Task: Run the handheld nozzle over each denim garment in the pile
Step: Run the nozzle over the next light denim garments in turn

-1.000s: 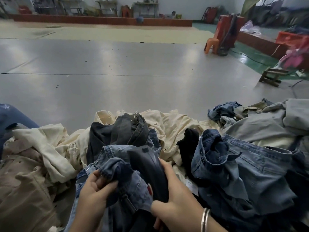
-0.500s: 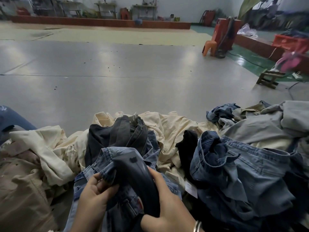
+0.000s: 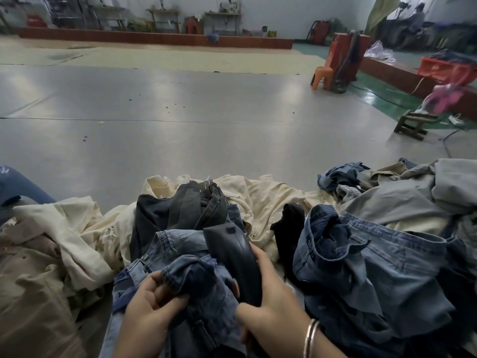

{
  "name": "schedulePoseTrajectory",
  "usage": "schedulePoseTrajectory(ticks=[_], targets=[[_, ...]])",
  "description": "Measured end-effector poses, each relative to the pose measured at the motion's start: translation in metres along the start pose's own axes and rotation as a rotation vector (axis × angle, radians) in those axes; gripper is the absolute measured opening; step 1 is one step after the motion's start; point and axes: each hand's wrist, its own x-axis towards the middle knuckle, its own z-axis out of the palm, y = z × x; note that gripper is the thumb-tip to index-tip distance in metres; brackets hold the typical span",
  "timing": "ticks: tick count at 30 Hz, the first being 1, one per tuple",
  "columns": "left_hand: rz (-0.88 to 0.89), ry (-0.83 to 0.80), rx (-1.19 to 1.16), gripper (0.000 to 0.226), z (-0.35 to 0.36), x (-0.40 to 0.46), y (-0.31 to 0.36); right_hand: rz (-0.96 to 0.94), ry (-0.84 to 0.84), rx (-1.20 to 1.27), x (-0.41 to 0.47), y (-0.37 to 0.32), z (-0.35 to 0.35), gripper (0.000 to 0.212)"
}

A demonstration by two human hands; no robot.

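At six o'clock our right hand (image 3: 271,301) grips the nozzle (image 3: 233,257) over jeans (image 3: 180,254) pinched by our left hand (image 3: 152,308). The pile (image 3: 258,200) lies on a grey floor (image 3: 206,120); an orange stool (image 3: 321,77) stands at one o'clock.

Black nozzle (image 3: 232,257), faded blue denim garment (image 3: 180,257), cream cloth (image 3: 271,197), orange stool (image 3: 321,77)

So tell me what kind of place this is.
Probably a garment workshop or factory floor: piles of jeans and cream garments heaped on a wide grey floor, with worktables along the far wall.
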Motion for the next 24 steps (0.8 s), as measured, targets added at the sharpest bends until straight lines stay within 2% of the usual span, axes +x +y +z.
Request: schedulePoseTrajectory(ticks=[3, 6, 7, 11, 14, 18, 22, 24], targets=[[-0.008, 0.076, -0.023, 0.040, -0.005, 0.008, 0.004, -0.028, -0.079, 0.024, -0.001, -0.001, -0.001, 0.081], [-0.024, 0.072, 0.003, 0.041, -0.009, 0.009, 0.004, -0.026, -0.270, -0.058, -0.002, 0.001, 0.013, 0.083], [-0.029, 0.060, 0.024, 0.041, -0.009, 0.008, 0.003, -0.039, -0.281, -0.076, -0.001, 0.002, 0.016, 0.083], [0.020, -0.025, 0.113, 0.041, -0.006, 0.001, 0.002, -0.035, -0.048, 0.077, 0.007, 0.005, 0.017, 0.077], [0.076, -0.024, 0.131, 0.041, -0.002, -0.003, 0.008, 0.033, 0.095, 0.114, 0.019, 0.018, 0.016, 0.083], [0.181, 0.062, 0.201, 0.046, -0.003, -0.005, 0.029, 0.146, 0.146, 0.245, 0.036, 0.036, 0.011, 0.076], [0.411, 0.063, 0.359, 0.050, 0.014, 0.020, 0.072, 0.212, 0.213, 0.176, 0.049, 0.057, 0.008, 0.074], [0.525, 0.113, 0.398, 0.046, 0.028, 0.054, 0.094, 0.219, 0.254, 0.182, 0.051, 0.064, 0.004, 0.066]])
